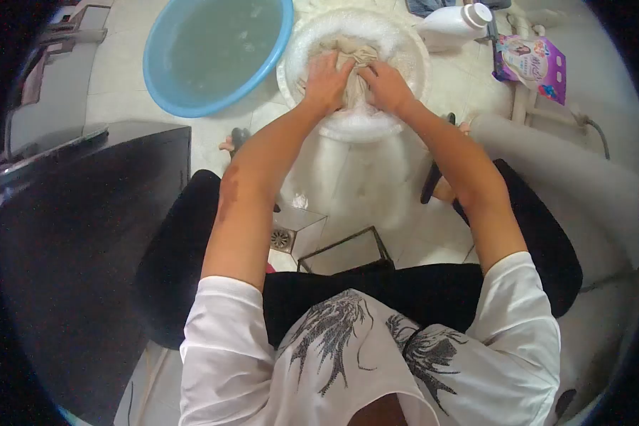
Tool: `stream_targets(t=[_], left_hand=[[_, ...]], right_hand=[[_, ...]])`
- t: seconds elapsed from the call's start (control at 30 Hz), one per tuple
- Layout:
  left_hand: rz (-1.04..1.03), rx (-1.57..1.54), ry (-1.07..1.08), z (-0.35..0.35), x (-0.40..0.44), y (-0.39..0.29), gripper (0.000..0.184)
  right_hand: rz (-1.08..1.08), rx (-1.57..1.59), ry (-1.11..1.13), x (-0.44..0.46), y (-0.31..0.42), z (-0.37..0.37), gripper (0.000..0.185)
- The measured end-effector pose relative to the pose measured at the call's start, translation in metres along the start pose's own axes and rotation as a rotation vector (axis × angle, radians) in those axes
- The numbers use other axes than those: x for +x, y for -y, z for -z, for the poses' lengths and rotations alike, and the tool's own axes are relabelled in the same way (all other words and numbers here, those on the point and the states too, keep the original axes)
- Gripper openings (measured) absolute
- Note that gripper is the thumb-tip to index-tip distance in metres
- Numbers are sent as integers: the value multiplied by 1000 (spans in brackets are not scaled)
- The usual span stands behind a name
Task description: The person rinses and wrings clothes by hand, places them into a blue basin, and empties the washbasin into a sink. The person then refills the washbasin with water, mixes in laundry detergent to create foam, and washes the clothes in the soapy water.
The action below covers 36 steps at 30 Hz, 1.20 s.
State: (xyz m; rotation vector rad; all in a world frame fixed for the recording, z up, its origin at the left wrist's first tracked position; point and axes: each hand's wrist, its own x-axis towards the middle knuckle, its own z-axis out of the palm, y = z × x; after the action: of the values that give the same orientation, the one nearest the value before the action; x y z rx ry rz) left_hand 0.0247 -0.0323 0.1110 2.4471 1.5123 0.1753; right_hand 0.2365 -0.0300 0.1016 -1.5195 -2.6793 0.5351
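Observation:
Both my hands work on a wet beige cloth (358, 51) in a round white basin (358, 133) full of foam. My left hand (325, 82) presses into its left side with bent fingers, some of them sunk in the folds. Closed around a fold on the right is my right hand (388, 86), thumb and forefinger close together. White suds (366, 115) lie between the wrists and along the basin's wall. Part of the cloth is hidden under my hands and the foam.
A blue tub (192, 110) of cloudy water stands left of the basin. To the right are a white bottle (454, 25) and a purple packet (536, 65) hanging by white pipes (520, 105). A floor drain (282, 240) lies between my feet and the seat.

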Motion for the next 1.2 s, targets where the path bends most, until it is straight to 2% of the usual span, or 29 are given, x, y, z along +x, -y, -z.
stream_targets(t=[0.03, 0.1, 0.2, 0.27, 0.3, 0.37, 0.4, 0.47, 0.53, 0.57, 0.63, 0.7, 0.77, 0.83, 0.9, 0.97, 1.0, 1.03, 1.07, 1.1, 1.17, 1.2], left_hand=[[-2, 12, -15, -8, 1, 4, 91], [-3, 23, -18, -25, 7, 13, 100], [51, -63, -33, -52, 11, 21, 102], [387, -616, 303, -59, 26, 29, 85], [389, -617, 314, -80, 30, 40, 85], [261, -269, 642, -77, 31, 42, 75], [177, -115, 768, -73, 33, 38, 69], [101, 34, 852, -77, 29, 34, 59], [55, 117, 880, -78, 29, 29, 50], [28, 150, 880, -78, 30, 27, 45], [-19, 213, 860, -73, 31, 27, 37], [-50, 252, 788, -65, 25, 27, 31], [-2, 227, 612, -71, 27, 38, 29], [65, 68, 338, -96, 36, 61, 31], [89, -75, 164, -102, 29, 79, 34], [-82, -223, -90, -90, 22, 78, 39], [-92, -222, -97, -55, 17, 65, 39], [-50, -241, 180, 8, 11, 47, 41], [0, -253, 454, 52, 10, 36, 43], [4, -249, 453, 65, 14, 33, 43], [255, -308, 61, 68, 14, 33, 41], [376, -460, 35, 66, 23, 35, 39]], right_hand=[[50, -109, -99, 2, 1, -8, 72], [20, -182, -96, 9, 1, -23, 76], [-21, -313, -103, 23, -4, -36, 80], [-44, -358, -79, 28, -8, -27, 81], [-129, -201, 111, 35, -11, -16, 78], [-219, -31, 313, 33, -29, -37, 75], [-23, 137, 161, 26, -46, -50, 62], [171, 296, 7, 21, -52, -61, 49], [-50, 313, 139, 27, -48, -72, 40], [-123, 311, 178, 31, -48, -79, 38], [-223, 196, 280, 48, -40, -84, 44], [-316, 183, 337, 59, -21, -67, 47], [-376, 200, 304, 72, -25, -51, 48], [-260, 174, 170, 70, -33, -67, 50], [-251, 159, 223, 58, 0, -13, 46], [-243, 146, 269, 42, 23, 34, 43], [-189, 52, 383, 38, 29, 48, 44], [-131, -46, 488, 42, 30, 65, 46], [-127, -56, 470, 49, 30, 85, 46], [-146, -8, 376, 55, 25, 103, 45], [-161, 44, 301, 65, 7, 98, 44], [-174, 196, 71, 75, -7, 89, 43]])
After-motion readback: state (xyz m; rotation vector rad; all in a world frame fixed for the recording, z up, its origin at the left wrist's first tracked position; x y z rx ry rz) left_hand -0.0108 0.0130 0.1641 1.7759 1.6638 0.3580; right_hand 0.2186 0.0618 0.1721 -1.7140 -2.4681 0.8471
